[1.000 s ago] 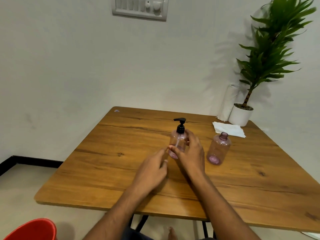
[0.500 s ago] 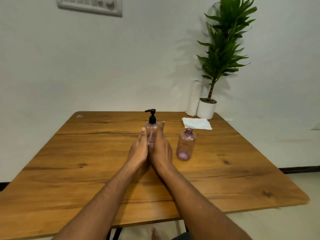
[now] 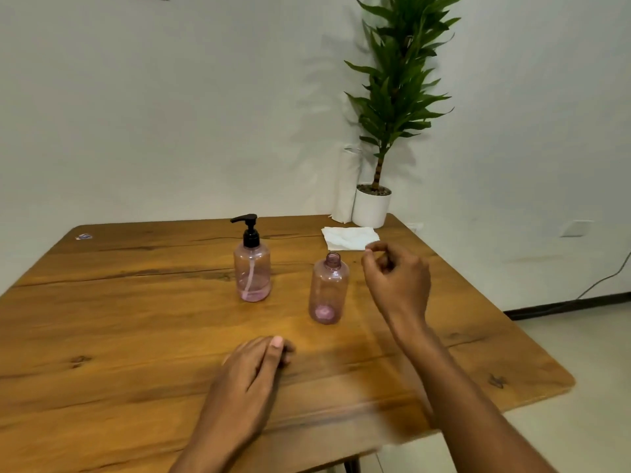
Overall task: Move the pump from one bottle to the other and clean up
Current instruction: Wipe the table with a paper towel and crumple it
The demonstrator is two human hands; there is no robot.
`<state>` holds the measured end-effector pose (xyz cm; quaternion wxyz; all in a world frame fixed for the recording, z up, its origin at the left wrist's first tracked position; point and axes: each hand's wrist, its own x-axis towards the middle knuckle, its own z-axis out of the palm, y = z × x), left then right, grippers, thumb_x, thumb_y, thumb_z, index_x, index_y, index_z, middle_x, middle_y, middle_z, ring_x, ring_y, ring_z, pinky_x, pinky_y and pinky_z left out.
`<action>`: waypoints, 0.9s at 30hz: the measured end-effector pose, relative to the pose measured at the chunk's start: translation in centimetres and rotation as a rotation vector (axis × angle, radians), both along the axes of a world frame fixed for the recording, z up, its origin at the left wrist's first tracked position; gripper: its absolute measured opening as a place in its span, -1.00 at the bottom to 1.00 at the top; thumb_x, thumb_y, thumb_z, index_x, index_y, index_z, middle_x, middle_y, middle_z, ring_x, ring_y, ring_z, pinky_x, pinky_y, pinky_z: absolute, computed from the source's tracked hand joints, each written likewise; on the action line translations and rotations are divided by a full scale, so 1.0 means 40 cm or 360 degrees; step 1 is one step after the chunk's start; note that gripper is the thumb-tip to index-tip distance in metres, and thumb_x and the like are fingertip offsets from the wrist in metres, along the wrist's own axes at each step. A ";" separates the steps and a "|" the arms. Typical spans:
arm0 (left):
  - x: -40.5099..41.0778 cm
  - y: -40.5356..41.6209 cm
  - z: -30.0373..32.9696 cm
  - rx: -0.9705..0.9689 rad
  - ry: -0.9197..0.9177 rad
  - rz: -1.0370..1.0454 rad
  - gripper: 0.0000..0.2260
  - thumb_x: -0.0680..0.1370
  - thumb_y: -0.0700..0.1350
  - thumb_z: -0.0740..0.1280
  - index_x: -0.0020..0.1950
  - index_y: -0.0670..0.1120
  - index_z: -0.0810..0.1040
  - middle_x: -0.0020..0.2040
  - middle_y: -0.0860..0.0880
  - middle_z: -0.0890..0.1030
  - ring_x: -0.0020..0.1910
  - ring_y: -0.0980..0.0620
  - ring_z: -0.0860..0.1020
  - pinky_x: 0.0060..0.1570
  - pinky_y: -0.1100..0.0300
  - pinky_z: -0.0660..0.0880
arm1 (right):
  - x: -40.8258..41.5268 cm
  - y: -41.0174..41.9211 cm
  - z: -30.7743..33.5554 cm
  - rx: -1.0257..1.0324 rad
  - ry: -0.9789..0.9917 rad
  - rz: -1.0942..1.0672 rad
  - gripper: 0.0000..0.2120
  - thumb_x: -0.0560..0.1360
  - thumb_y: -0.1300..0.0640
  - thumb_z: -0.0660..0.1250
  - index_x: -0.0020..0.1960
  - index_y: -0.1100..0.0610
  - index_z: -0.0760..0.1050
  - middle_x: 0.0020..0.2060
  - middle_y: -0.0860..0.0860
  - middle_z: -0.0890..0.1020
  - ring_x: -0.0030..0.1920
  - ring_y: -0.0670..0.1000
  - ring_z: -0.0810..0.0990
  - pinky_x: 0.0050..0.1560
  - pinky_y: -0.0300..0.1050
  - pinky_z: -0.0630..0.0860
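A clear pink bottle (image 3: 252, 271) stands upright on the wooden table (image 3: 102, 336), with a black pump (image 3: 248, 230) screwed on top and its tube running down inside. To its right stands a second pink bottle (image 3: 328, 291) with an open neck and no cap. My left hand (image 3: 251, 370) rests low over the table in front of both bottles, fingers relaxed and holding nothing. My right hand (image 3: 396, 278) hovers just right of the capless bottle, fingers loosely curled and empty. Neither hand touches a bottle.
A folded white tissue (image 3: 348, 237) lies behind the capless bottle. A paper towel roll (image 3: 346, 186) and a potted plant in a white pot (image 3: 371, 206) stand at the table's far right corner by the wall. A small sticker (image 3: 83, 236) sits far left.
Both hands have left the pump bottle. The left drew back toward me, the right moved right past the capless bottle. The camera view also shifted right.
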<state>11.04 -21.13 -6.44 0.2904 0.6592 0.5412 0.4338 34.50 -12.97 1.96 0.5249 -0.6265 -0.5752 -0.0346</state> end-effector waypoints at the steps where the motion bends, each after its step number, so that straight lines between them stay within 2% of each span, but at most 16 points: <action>1: -0.004 0.004 -0.007 0.0039 0.0054 -0.0019 -0.58 0.63 0.35 0.04 0.04 0.24 0.64 -0.07 0.26 0.69 0.04 0.22 0.63 0.19 -0.03 0.52 | 0.013 0.074 -0.001 -0.0196 -0.0059 -0.0031 -0.88 0.55 0.00 0.46 0.07 -0.04 0.71 -0.30 -0.14 0.65 -0.27 -0.09 0.62 -0.29 -0.18 0.49; 3: -0.009 0.014 -0.013 0.0085 0.0125 -0.0042 -0.62 0.60 0.34 0.06 0.05 0.25 0.63 -0.04 0.28 0.68 0.06 0.23 0.62 0.19 -0.06 0.51 | 0.030 0.208 -0.013 -0.0480 -0.0195 -0.0009 -0.71 0.54 -0.09 0.47 0.22 -0.05 0.70 -0.15 -0.11 0.71 -0.08 -0.04 0.68 -0.14 -0.14 0.56; 6: -0.007 0.020 -0.016 0.0097 0.0199 -0.0041 -0.68 0.61 0.29 0.12 0.01 0.25 0.64 0.01 0.34 0.66 0.10 0.29 0.59 0.20 -0.02 0.50 | 0.016 0.356 -0.036 -0.0693 -0.0305 0.0140 -0.53 0.48 -0.17 0.51 0.34 -0.05 0.65 0.09 -0.05 0.73 0.12 0.00 0.68 0.04 -0.07 0.59; 8: -0.009 0.029 -0.016 0.0096 0.0199 -0.0046 -0.69 0.59 0.32 0.12 0.03 0.27 0.62 0.01 0.36 0.66 0.10 0.32 0.59 0.20 0.00 0.50 | -0.004 0.415 -0.060 -0.0803 -0.0364 0.0189 -0.50 0.46 -0.16 0.53 0.34 -0.02 0.63 0.21 0.00 0.69 0.22 0.04 0.65 0.15 -0.02 0.57; 10: -0.012 0.034 -0.013 0.0089 0.0220 -0.0046 -0.66 0.54 0.38 0.09 0.08 0.33 0.58 0.02 0.39 0.64 0.10 0.34 0.57 0.19 0.04 0.49 | -0.017 0.452 -0.084 -0.0847 -0.0399 0.0154 -0.56 0.48 -0.10 0.54 0.30 0.04 0.63 0.26 0.05 0.65 0.29 0.09 0.61 0.21 0.02 0.55; 14: -0.010 0.032 -0.010 0.0099 0.0277 -0.0020 -0.65 0.50 0.42 0.10 0.03 0.34 0.60 0.05 0.44 0.61 0.13 0.39 0.54 0.19 0.10 0.47 | -0.013 0.486 -0.103 -0.0774 -0.0441 0.0055 -0.77 0.55 0.00 0.49 0.12 0.11 0.72 0.14 0.10 0.71 0.20 0.16 0.65 0.13 0.05 0.58; 16: -0.009 0.031 -0.012 0.0117 0.0288 -0.0011 -0.69 0.50 0.40 0.13 0.04 0.35 0.59 0.04 0.43 0.62 0.11 0.38 0.55 0.14 0.13 0.48 | -0.003 0.495 -0.105 -0.0786 -0.0438 0.0036 -0.78 0.58 -0.03 0.45 0.05 0.12 0.73 0.07 0.10 0.74 0.14 0.15 0.67 0.06 0.02 0.56; 19: -0.009 0.027 -0.010 0.0116 0.0273 -0.0017 -0.72 0.48 0.39 0.18 -0.04 0.33 0.62 0.02 0.42 0.63 0.10 0.37 0.56 0.15 0.09 0.50 | 0.013 0.509 -0.099 -0.0863 -0.0303 0.0082 -0.70 0.60 -0.12 0.41 0.17 0.06 0.72 0.16 0.04 0.72 0.20 0.11 0.65 0.01 -0.04 0.50; 22: -0.009 0.023 -0.006 0.0121 0.0260 -0.0017 -0.74 0.47 0.37 0.23 -0.04 0.31 0.62 -0.01 0.39 0.64 0.06 0.35 0.58 0.13 0.03 0.53 | 0.027 0.520 -0.083 -0.0987 -0.0219 0.0239 -0.66 0.65 -0.07 0.36 0.29 0.11 0.68 0.25 0.06 0.69 0.22 0.10 0.63 0.06 -0.01 0.52; 25: -0.009 0.018 -0.007 0.0125 0.0254 -0.0009 -0.76 0.46 0.35 0.26 -0.03 0.30 0.62 -0.02 0.36 0.64 0.04 0.33 0.59 0.12 0.03 0.54 | 0.039 0.519 -0.065 -0.0905 -0.0042 0.0300 -0.71 0.68 0.02 0.34 0.23 0.18 0.70 0.12 0.12 0.71 0.12 0.14 0.64 -0.04 -0.06 0.48; 27: -0.008 0.017 -0.009 0.0127 0.0266 -0.0011 -0.76 0.46 0.35 0.27 -0.03 0.29 0.62 -0.02 0.35 0.64 0.04 0.31 0.59 0.12 0.04 0.53 | 0.049 0.513 -0.047 -0.0778 0.0121 0.0187 -0.70 0.69 0.04 0.31 0.27 0.19 0.68 0.16 0.13 0.72 0.11 0.13 0.64 -0.02 -0.10 0.45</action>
